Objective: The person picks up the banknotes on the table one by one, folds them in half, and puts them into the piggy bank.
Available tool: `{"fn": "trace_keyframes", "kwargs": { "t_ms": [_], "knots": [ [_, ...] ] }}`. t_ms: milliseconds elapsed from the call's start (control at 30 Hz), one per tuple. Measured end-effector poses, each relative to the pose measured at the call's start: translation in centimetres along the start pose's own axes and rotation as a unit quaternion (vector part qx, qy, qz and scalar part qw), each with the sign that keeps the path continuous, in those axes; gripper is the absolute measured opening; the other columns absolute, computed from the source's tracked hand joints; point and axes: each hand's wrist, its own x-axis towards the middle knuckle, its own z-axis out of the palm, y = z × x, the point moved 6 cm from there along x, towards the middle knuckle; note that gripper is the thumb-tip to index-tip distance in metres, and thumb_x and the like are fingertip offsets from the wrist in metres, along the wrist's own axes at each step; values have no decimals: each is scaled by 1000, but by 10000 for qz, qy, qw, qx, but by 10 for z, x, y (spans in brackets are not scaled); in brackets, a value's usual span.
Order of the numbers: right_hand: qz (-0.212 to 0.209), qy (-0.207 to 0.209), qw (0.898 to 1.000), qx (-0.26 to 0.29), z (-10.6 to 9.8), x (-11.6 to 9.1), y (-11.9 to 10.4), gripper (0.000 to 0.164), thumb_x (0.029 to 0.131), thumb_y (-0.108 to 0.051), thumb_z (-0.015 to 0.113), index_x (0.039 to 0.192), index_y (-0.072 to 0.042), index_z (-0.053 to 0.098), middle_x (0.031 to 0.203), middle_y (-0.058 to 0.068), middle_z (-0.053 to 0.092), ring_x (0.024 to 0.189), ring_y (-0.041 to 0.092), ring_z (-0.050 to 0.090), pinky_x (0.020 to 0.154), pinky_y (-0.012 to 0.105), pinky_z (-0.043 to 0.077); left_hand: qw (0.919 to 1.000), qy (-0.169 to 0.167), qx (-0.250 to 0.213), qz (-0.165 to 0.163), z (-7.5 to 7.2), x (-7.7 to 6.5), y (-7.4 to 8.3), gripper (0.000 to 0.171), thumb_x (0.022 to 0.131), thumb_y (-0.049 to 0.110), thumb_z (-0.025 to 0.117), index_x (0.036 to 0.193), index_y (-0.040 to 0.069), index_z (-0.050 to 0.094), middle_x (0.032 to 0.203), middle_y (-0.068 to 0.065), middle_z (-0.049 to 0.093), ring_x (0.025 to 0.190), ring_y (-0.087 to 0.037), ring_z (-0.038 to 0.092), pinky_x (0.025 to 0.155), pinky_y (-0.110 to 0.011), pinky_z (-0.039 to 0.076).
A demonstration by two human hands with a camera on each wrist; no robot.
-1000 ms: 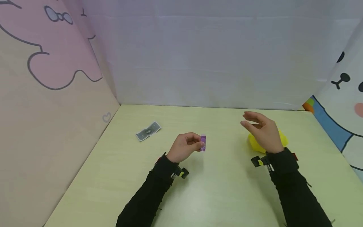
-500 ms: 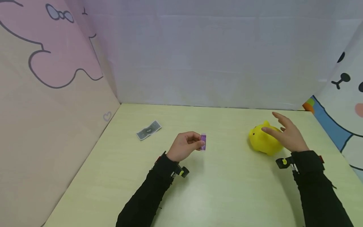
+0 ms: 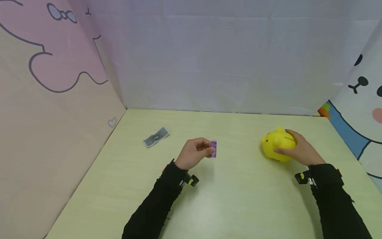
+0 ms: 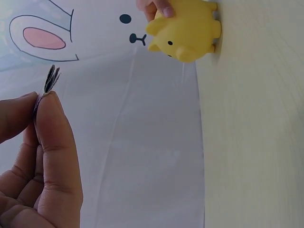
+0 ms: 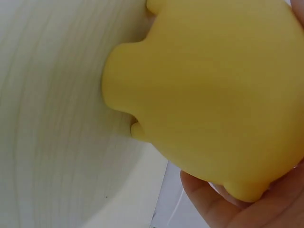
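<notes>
A yellow piggy bank (image 3: pixel 272 145) stands on its feet at the right of the table, a dark slot showing on its back. My right hand (image 3: pixel 304 151) grips it from behind, thumb on the near side and fingers over the far side. In the right wrist view the piggy bank's body (image 5: pixel 204 90) fills most of the picture, and curled fingers (image 5: pixel 209 199) lie along it. My left hand (image 3: pixel 192 155) pinches a small folded purple banknote (image 3: pixel 214 145) between thumb and fingertips, above the middle of the table. In the left wrist view the folded note (image 4: pixel 50 80) appears edge-on.
A grey-green banknote (image 3: pixel 156 137) lies flat on the pale wooden table (image 3: pixel 238 199), at the back left. A white cloth (image 3: pixel 221 59) hangs along the table's back edge. Printed cartoon sheets (image 3: pixel 68 59) stand at both sides.
My right hand swung right, uncovering the piggy bank, then came down and took hold of it from behind. The left hand with the purple banknote has stayed in place.
</notes>
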Motion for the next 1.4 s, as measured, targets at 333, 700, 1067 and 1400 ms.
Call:
{"fn": "trace_keyframes", "kwargs": {
  "t_ms": [333, 700, 1067, 1400],
  "knots": [
    [-140, 80, 9998, 109, 3, -7, -2, 102, 89, -49, 67, 155, 2, 9, 150, 38, 22, 119, 51, 38, 94, 67, 40, 10000, 8, -34, 26, 0, 1, 2, 15, 93, 7, 66, 104, -3, 67, 100, -21, 69, 78, -11, 68, 81, -37, 59],
    [-347, 152, 9992, 133, 15, -6, -20, 100, 87, -50, 70, 153, 3, 17, 149, 35, 27, 116, 47, 42, 94, 62, 42, 10000, -13, 23, 6, 0, -1, 3, 14, 93, 7, 66, 103, -3, 67, 101, -20, 69, 78, -8, 67, 77, -27, 58],
    [-736, 233, 9969, 128, 34, -6, -44, 97, 84, -49, 74, 151, 1, 26, 147, 30, 34, 115, 41, 46, 91, 53, 44, 9999, -34, -53, 87, -1, 1, 2, 15, 93, 7, 66, 104, -4, 67, 102, -21, 69, 78, -7, 67, 84, -43, 59],
    [-1047, 219, 9939, 268, 56, -4, -72, 94, 80, -48, 78, 149, -4, 32, 145, 25, 40, 111, 37, 50, 90, 49, 46, 10000, -39, -42, 27, 0, 1, 1, 16, 93, 8, 67, 104, -3, 67, 103, -19, 70, 80, -9, 67, 83, -39, 59]
  ]
}}
